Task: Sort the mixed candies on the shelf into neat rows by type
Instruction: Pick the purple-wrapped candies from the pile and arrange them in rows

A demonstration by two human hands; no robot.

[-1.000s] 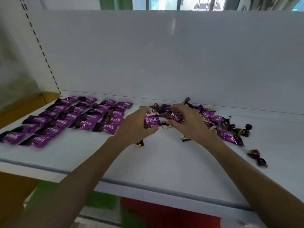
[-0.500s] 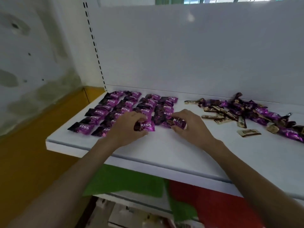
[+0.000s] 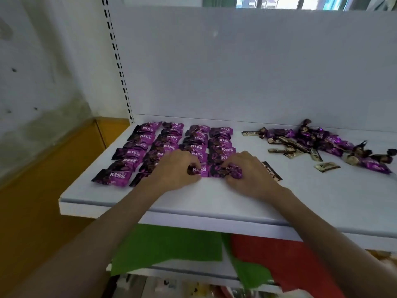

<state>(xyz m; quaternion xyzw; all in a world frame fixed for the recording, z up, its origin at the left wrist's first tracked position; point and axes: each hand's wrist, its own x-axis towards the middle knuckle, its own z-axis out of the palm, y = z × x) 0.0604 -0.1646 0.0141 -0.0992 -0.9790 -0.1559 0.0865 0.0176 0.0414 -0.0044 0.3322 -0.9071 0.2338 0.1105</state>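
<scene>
Head: L hand (image 3: 171,171) (R (image 3: 251,175) too) pinches candy (image 3: 197,170).

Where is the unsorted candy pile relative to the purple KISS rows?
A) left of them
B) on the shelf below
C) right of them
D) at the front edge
C: the mixed pile lies right of the KISS rows, toward the back of the shelf; the left hand pinches a KISS candy and the right hand a purple candy at the rows' front.

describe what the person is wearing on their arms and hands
Nothing visible. The left hand and right hand are bare, with no gloves, rings or watch showing. The left forearm and right forearm carry no sleeves or bracelets.
</scene>
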